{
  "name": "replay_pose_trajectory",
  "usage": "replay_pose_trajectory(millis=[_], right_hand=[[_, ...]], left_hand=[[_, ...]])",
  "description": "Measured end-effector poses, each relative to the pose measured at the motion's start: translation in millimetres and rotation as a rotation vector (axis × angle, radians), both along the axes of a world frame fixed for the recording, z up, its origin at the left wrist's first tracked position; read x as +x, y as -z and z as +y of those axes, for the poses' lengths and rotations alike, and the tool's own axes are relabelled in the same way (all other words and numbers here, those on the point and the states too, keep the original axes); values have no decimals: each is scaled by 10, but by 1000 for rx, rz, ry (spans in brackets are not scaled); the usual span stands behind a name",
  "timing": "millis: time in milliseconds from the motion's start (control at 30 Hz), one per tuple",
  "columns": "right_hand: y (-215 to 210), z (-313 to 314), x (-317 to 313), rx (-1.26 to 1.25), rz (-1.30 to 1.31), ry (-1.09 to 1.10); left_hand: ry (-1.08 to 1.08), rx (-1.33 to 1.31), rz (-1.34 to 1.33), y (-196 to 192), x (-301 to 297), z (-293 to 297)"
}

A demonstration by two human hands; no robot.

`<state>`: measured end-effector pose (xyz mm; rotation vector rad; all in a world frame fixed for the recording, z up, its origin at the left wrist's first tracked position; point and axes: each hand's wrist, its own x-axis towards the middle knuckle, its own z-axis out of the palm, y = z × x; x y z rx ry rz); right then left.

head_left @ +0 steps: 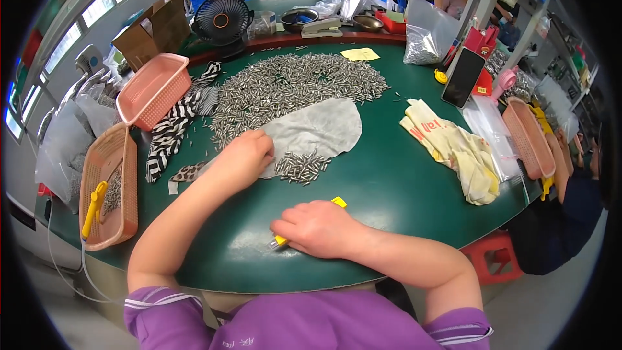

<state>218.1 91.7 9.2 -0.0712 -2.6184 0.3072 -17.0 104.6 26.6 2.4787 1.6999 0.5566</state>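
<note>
My left hand point(245, 155) is closed, its fingers curled against the left part of a grey cloth point(324, 126). What its fingertips hold, if anything, is hidden. Just right of it, a small heap of short metal pins point(302, 168) lies at the cloth's near edge. Behind the cloth spreads a wide pile of the same pins point(295, 81). Nearer to me, my right hand point(321, 228) is wrapped round a slim yellow tool point(280, 240). The tool's grey end sticks out to the left and its yellow end shows above the fingers; my hand covers its middle.
Striped cloth point(173, 126) and pink baskets point(153, 91) stand left, one holding a yellow air gun point(95, 209). Right lie pale yellow gloves point(450, 149), clear bags point(492, 136) and a propped phone point(464, 76). A black fan point(222, 21) stands at the back; people work beyond.
</note>
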Motion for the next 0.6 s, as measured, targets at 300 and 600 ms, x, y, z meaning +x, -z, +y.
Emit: replay_pose_trajectory(millis=[300, 600], right_hand=[[-70, 59, 6, -235, 91, 63], [-95, -15, -42, -460, 234, 139]], left_hand=[[-107, -309, -1227, -45, -38, -746], [-35, -635, -1574, 167, 261, -988]])
